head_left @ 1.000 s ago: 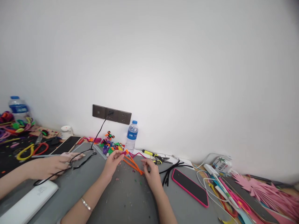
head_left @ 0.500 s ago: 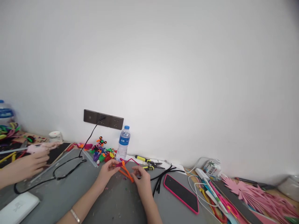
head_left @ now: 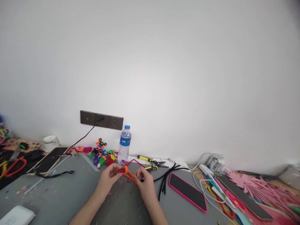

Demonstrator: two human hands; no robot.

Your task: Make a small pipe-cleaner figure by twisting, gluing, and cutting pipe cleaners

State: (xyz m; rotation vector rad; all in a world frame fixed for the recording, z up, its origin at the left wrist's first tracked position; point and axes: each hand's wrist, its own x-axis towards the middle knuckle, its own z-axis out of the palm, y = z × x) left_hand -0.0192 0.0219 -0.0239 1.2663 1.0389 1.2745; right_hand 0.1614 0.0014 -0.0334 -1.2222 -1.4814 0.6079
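My left hand (head_left: 108,178) is closed in a pinch on a magenta bundle of pipe cleaner (head_left: 121,170) with an orange pipe cleaner (head_left: 129,176) wound on it. Two orange strands run from there down to my right hand (head_left: 145,183), whose thumb and forefinger pinch their ends. A thin magenta strand (head_left: 134,160) bends up and away behind both hands. Just beyond my right hand lie yellow-and-black pliers (head_left: 153,164). Black pipe cleaners (head_left: 164,179) fan out to its right.
A water bottle (head_left: 125,145) stands by the wall beside small pipe-cleaner figures (head_left: 103,156). At right are a pink-edged phone (head_left: 187,192), white cables and pink paper cutouts (head_left: 248,184). Another phone (head_left: 50,160), a black cable (head_left: 56,176) and red-handled scissors (head_left: 16,167) lie left; a white device (head_left: 17,215) sits near front.
Another person's hand at left has gone from view, and the black cable there has shifted. My view has turned slightly; my right hand now pinches the orange ends more closely.
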